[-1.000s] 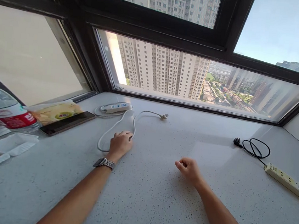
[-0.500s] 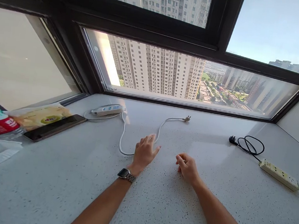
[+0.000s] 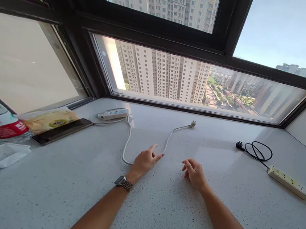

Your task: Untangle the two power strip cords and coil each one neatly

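Observation:
My left hand, with a watch on its wrist, lies over the middle of a white power cord. Its index finger and thumb are spread apart, the thumb tip beside the cord; the other fingers are partly hidden. From under this hand the cord runs up to a plug on the counter. The other way it loops back to a white power strip by the window. To the right, my right hand is loosely curled above the counter, thumb against the bent index finger, with nothing visible in it.
On the right lie a beige power strip and its coiled black cord with a black plug. At the left are a phone, a food packet, a red-labelled bottle and a white tray. A window frame edges the counter.
My left hand has slid slightly down and left along the cord, its index finger and thumb now spread. The plug has turned a little. My right hand stays nearly in place.

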Demonstrator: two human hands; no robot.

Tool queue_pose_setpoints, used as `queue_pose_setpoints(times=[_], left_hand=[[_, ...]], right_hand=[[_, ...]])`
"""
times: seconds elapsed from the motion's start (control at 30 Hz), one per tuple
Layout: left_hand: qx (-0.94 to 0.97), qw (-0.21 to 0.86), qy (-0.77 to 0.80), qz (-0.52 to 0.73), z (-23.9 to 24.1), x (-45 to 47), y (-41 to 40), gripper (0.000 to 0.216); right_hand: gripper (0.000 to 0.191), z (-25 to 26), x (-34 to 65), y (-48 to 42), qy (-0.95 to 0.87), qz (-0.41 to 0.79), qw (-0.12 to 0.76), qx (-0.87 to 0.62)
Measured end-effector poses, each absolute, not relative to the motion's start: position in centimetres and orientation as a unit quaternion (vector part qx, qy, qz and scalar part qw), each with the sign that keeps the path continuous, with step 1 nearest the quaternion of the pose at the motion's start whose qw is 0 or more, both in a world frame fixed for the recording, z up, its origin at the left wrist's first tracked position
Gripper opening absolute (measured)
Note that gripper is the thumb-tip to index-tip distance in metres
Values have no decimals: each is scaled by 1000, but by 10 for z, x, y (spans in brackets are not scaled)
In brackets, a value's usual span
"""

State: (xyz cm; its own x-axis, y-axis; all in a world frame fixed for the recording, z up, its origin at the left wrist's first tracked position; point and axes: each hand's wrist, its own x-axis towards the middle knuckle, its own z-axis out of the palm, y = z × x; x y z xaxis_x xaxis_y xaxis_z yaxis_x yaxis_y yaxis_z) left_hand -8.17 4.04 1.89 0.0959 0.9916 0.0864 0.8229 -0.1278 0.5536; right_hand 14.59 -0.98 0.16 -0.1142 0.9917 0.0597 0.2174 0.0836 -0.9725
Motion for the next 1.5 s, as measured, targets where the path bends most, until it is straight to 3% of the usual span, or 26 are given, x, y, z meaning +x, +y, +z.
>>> queue_pose_setpoints(times=[0.2, 0.4, 0.6, 0.73, 0.87, 0.93, 1.1, 1.2, 1.33, 1.5], left_hand=[[769, 212, 576, 176, 21, -84, 35, 41], [775, 415, 457, 134, 37, -94, 29, 34], [750, 552, 356, 76, 48, -108, 27, 25], [745, 580, 322, 65, 44, -111, 29, 26], [750, 586, 305, 41, 40, -110, 29, 32], [754, 573, 318, 42, 39, -107, 29, 33], [762, 519, 365, 132, 38, -80, 19, 48], [707, 570, 327, 262, 41, -41, 4, 55], [500, 631, 317, 502, 59, 9, -14, 51], [332, 709, 236, 575, 104, 17, -20, 49]], right_hand=[[46, -4, 148, -7, -573, 475, 441, -502], [55, -1, 151, -9, -574, 524, 415, -473], [65, 7, 149, -21, -483, 685, 387, -385], [49, 5, 152, -15, -326, 734, 494, -333], [19, 4, 174, 3, -152, 637, 681, -327], [23, 7, 186, 7, -148, 620, 714, -290], [43, 14, 177, -8, -332, 653, 633, -251], [46, 12, 148, -24, -417, 662, 567, -258], [38, 12, 122, -37, -412, 691, 550, -225], [38, 28, 131, -37, -441, 737, 486, -160]])
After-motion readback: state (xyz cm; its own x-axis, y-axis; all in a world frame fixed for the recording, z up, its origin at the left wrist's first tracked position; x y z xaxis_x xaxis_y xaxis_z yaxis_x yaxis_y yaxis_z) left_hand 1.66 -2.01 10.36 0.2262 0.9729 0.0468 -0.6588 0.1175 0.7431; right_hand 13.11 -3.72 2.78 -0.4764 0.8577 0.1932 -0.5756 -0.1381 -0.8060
